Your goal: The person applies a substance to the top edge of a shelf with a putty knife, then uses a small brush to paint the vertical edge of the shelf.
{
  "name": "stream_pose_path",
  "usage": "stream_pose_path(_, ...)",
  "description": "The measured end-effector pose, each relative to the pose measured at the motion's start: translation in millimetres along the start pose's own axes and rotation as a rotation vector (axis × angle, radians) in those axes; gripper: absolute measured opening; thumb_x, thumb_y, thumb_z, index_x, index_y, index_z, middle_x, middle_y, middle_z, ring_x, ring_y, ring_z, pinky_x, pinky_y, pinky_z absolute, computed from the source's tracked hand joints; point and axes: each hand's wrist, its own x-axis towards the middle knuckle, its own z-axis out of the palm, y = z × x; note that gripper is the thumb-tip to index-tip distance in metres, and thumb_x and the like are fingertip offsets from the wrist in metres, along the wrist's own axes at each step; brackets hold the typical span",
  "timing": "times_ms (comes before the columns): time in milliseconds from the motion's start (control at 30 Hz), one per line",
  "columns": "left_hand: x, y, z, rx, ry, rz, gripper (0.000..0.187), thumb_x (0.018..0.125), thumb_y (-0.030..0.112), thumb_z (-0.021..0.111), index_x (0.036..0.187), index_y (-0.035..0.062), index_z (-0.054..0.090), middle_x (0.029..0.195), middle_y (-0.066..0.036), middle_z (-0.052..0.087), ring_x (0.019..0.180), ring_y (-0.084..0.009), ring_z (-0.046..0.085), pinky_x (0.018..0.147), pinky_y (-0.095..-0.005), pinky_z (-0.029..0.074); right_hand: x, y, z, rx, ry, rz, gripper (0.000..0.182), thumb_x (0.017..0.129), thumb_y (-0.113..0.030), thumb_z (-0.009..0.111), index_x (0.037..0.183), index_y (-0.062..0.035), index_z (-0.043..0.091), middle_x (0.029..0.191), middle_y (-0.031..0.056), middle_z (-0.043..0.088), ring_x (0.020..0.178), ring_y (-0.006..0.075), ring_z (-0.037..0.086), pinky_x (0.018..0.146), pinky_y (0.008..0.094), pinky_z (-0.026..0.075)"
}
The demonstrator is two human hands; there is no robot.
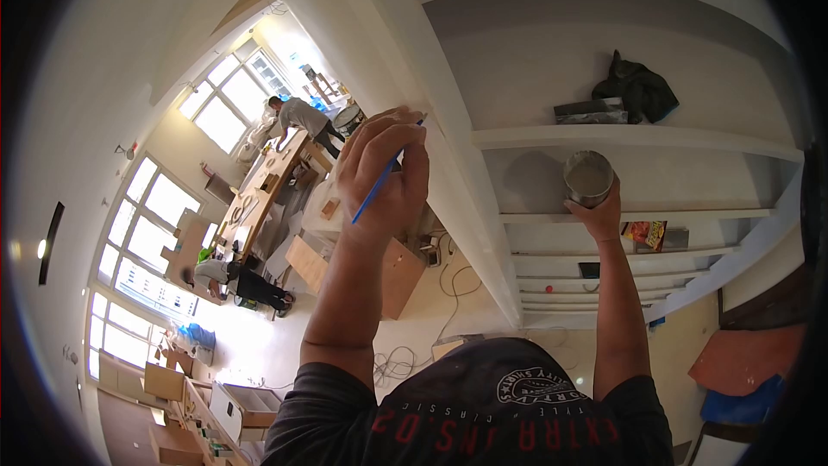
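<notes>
My left hand (384, 168) is raised beside the upright edge of a white shelf unit (470, 173). Its fingers are closed round a slim blue-handled brush (373, 194), whose tip end is near the white upright; whether it touches cannot be made out. On the other side, my right hand (599, 211) grips a round can (589, 179) from below and the side, in front of the shelves. Greyish material shows inside the can's open top.
A dark cloth (636, 91) and a dark box (591, 112) lie on an upper shelf. Lower down is a bright packet (644, 236). Two people (302, 116) (233, 280) work around a long wooden table (263, 190). Cables (397, 367) lie on the floor.
</notes>
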Motion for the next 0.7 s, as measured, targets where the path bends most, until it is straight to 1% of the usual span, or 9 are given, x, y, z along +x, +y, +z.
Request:
stream_pose_path(100, -2.1, 0.1, -2.3, -0.053, 0.011, 0.017, 0.022, 0.081, -0.006, 0.075, 0.097, 0.0053, 0.066, 0.092, -0.013, 0.075, 0.095, -0.0361, 0.078, 0.085, -0.0435, 0.063, 0.0, 1.8, 0.1, 0.025, -0.008, 0.014, 0.111, 0.062, -0.025, 0.098, 0.153, -0.0041, 0.039, 0.144, 0.019, 0.058, 0.133, 0.0343, 0.059, 0.112, 0.0439, 0.05)
stream_pose_path(200, -1.0, 0.8, -4.8, -0.034, -0.088, 0.046, 0.023, 0.082, -0.007, 0.074, 0.1, 0.0055, 0.066, 0.094, -0.014, 0.075, 0.094, -0.0361, 0.078, 0.084, -0.0445, 0.063, 0.1, 1.5, 0.0, 0.033, -0.011, 0.011, 0.111, 0.062, -0.025, 0.098, 0.153, -0.0043, 0.039, 0.144, 0.0191, 0.058, 0.134, 0.0343, 0.059, 0.111, 0.0439, 0.05)
stream_pose_path(300, -3.2, -0.1, -2.0, -0.002, -0.018, 0.01, 0.024, 0.082, -0.007, 0.074, 0.1, 0.0059, 0.065, 0.093, -0.013, 0.075, 0.094, -0.0357, 0.078, 0.084, -0.0447, 0.063, 0.5, 4.8, 0.7, 0.032, -0.008, -0.007, 0.111, 0.061, -0.025, 0.098, 0.153, -0.0043, 0.039, 0.143, 0.0192, 0.058, 0.133, 0.0343, 0.059, 0.111, 0.0442, 0.05)
stream_pose_path(400, -10.0, -2.8, -4.9, -0.031, 0.011, 0.032, 0.023, 0.089, -0.009, 0.072, 0.105, 0.003, 0.061, 0.099, -0.018, 0.076, 0.099, -0.0346, 0.077, 0.088, -0.0437, 0.063, 0.6, 6.7, 1.1, 0.021, -0.004, 0.0, 0.111, 0.061, -0.025, 0.098, 0.153, -0.0042, 0.039, 0.143, 0.0194, 0.058, 0.133, 0.0345, 0.06, 0.111, 0.0446, 0.05)
stream_pose_path(600, -10.7, 3.9, -8.6, 0.05, -0.116, 0.019, 0.023, 0.091, -0.009, 0.071, 0.106, 0.0034, 0.061, 0.101, -0.019, 0.076, 0.099, -0.0341, 0.077, 0.089, -0.0435, 0.062, 0.3, 5.0, 0.7, 0.017, -0.003, -0.004, 0.111, 0.061, -0.025, 0.098, 0.153, -0.0039, 0.039, 0.143, 0.0197, 0.058, 0.133, 0.0347, 0.06, 0.11, 0.0443, 0.051)
stream_pose_path(700, -15.8, 3.6, -7.2, -0.046, -0.12, 0.024, 0.023, 0.09, -0.009, 0.071, 0.106, 0.0036, 0.061, 0.101, -0.019, 0.077, 0.099, -0.0346, 0.077, 0.09, -0.0442, 0.062, 0.3, 2.7, 0.6, -0.009, 0.006, -0.009, 0.111, 0.061, -0.025, 0.098, 0.153, -0.0039, 0.039, 0.142, 0.0195, 0.059, 0.132, 0.0344, 0.06, 0.11, 0.044, 0.051)
